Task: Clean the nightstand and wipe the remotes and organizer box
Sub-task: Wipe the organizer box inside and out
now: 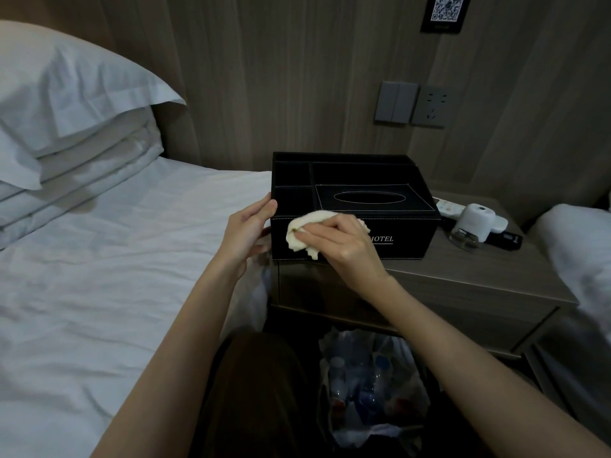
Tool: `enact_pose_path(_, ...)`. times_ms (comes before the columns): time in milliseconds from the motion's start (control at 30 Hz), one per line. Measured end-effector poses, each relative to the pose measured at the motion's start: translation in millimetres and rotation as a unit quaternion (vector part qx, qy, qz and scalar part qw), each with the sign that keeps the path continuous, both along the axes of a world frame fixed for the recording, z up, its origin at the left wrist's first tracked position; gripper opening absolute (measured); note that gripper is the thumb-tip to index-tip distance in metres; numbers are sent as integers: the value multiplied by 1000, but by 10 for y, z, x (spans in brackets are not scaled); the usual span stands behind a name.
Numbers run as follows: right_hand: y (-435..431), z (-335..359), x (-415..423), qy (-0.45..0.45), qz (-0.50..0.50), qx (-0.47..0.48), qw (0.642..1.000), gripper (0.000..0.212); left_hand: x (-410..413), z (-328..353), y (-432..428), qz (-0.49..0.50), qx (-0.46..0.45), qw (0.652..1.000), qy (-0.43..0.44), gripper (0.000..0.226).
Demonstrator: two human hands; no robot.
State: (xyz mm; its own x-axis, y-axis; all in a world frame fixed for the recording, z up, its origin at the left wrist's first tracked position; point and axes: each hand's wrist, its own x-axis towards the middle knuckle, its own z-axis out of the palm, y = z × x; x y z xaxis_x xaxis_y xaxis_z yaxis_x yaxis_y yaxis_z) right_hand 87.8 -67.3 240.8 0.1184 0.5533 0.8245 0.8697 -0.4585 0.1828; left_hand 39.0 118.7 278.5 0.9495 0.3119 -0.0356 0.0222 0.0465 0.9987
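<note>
- My left hand [248, 226] gripped the near-left corner of the organizer box [406, 233], thumb over the top edge, fingers on the left side.
- My right hand [340, 241] was closed around a crumpled pale cloth [299, 231], pressing it against the box's front face just right of my left hand.
- The box stood on the nightstand [479, 276], its compartments beyond my fingers.
- Right of my right hand, behind the box, lay a white remote [444, 206] and a dark remote [506, 240], partly hidden by a small white device [476, 223].
</note>
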Motion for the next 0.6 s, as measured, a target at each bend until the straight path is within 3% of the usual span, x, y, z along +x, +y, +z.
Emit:
enact_pose_path(200,-106,-308,-30,103,26,-33,994,28,-13,11,-11,1,4,1000,0,41)
enact_pose_path(367,-244,-537,-98,169,-2,-179,969,35,-46,26,-64,10,-3,1000,-8,40)
enact_pose_path(467,-267,-401,-201,89,40,-176,980,31,-63,25,-95,12,-7,1000,-12,40)
enact_pose_path(600,-287,82,-218,-23,52,-97,994,26,-48,-6,-103,24,-11,999,-29,41)
